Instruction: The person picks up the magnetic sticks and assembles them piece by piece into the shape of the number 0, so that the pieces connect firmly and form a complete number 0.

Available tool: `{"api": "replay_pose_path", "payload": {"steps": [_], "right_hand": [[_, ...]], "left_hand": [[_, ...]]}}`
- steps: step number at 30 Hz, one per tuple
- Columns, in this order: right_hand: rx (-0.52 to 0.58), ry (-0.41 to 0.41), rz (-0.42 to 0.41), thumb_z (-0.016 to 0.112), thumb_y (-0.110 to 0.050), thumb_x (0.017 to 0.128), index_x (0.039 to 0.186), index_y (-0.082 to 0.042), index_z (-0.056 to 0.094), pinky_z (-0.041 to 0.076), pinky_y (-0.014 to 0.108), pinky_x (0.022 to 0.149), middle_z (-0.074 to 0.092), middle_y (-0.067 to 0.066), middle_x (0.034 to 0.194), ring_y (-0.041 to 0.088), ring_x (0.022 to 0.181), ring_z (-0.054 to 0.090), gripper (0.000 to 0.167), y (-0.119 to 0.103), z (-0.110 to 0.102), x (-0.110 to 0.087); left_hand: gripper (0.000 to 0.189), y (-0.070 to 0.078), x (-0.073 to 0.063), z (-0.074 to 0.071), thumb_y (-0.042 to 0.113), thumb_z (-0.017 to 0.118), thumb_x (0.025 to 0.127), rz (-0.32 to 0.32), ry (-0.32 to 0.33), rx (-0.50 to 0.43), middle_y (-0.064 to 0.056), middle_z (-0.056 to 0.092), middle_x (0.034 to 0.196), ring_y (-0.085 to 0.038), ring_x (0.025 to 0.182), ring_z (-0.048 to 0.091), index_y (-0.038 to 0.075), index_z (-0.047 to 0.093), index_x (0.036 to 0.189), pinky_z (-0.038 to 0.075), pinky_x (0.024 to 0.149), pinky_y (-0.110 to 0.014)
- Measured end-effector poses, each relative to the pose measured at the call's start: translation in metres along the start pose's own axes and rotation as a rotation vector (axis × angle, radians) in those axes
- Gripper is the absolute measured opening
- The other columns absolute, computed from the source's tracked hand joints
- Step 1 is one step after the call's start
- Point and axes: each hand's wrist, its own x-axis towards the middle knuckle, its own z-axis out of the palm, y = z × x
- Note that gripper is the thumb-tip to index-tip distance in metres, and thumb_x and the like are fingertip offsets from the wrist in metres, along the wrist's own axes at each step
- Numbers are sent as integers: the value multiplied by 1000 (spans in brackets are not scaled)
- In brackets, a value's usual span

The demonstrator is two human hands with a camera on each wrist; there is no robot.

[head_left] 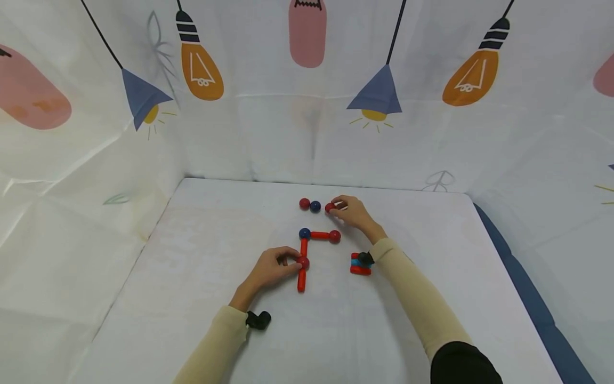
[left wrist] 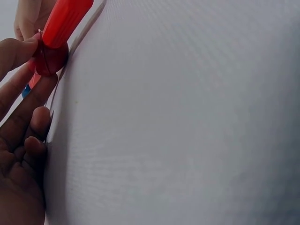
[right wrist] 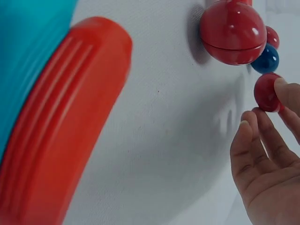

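ball-and-rod figure (head_left: 304, 246) lies on the white table (head_left: 216, 229), part-built i judge from here, three rods (head_left: 320, 235) joined but the lowest end bare, the left hand (head_left: 272, 268) pinching its lower red ball (head_left: 305, 262), the right hand (head_left: 354, 212) pinching a loose red ball (head_left: 329, 207), stacked rods (head_left: 360, 271) unused.

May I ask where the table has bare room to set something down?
The table is bare between its left edge and the left hand, and between the right sleeve and its right edge. Joined rods, loose balls and grouped rods crowd the middle.
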Motion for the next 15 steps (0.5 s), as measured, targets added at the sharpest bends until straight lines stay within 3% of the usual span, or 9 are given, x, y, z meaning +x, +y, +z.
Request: {"api": "replay_pose_path", "payload": {"steps": [15], "right_hand": [[-1, -6, -89, 68, -31, 99, 137, -10, 62, 57, 46, 94, 67, 17, 130, 35, 117, 65, 44, -2, -6, -28]], "left_hand": [[20, 0, 1, 2, 27, 78, 91, -33, 4, 9, 9, 68, 91, -15, 80, 57, 24, 76, 111, 46, 68, -24]]}}
